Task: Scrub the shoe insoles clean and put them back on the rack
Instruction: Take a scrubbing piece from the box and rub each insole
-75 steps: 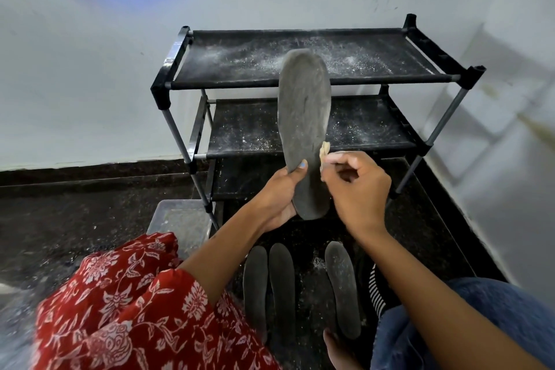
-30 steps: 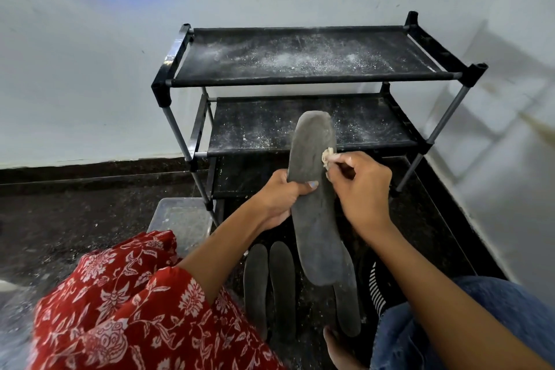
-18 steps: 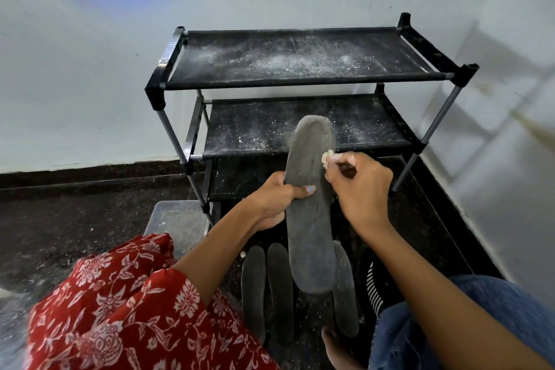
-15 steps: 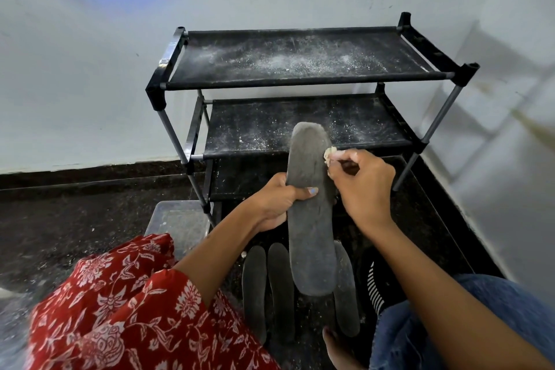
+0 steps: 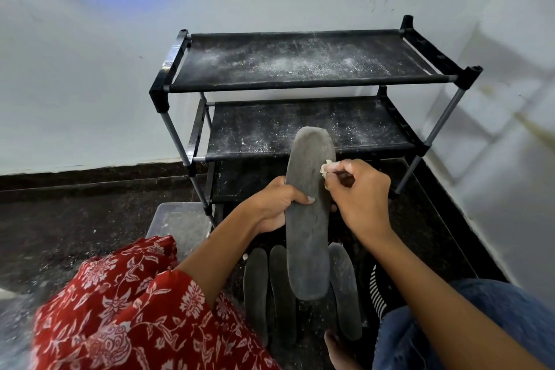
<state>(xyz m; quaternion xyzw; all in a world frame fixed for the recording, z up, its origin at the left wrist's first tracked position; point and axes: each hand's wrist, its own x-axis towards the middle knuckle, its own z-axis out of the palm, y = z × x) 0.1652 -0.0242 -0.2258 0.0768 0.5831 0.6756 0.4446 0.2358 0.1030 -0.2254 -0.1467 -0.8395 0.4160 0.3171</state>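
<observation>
At the centre of the frame, the left hand (image 5: 277, 204) grips a dark grey insole (image 5: 307, 213) by its left edge, thumb across the face, fingers wrapped behind. The insole is held nearly upright in the air, one rounded end up in front of the rack's middle shelf, the other end down over the floor. Just right of it, the right hand (image 5: 359, 200) pinches a small pale scrubbing wad (image 5: 326, 167) between thumb and fingertips, and the wad touches the insole's upper right edge.

Below the hands, three more insoles lie flat on the dark speckled floor (image 5: 75, 219): two insoles side by side (image 5: 270, 288) at lower centre, and a third insole (image 5: 345, 288) to their right, partly hidden behind the held one. A bare foot (image 5: 338, 348) shows at the bottom edge, near them.

Behind stands a black three-tier shoe rack (image 5: 300, 81) against a white wall (image 5: 90, 54). Its top and middle shelves hold only a scatter of white powder; the bottom shelf is in shadow and hard to read.

Left of the rack's foot sits a clear plastic container (image 5: 177, 219); its contents cannot be made out. A red floral garment (image 5: 120, 309) fills the lower left, blue denim (image 5: 480, 324) the lower right.
</observation>
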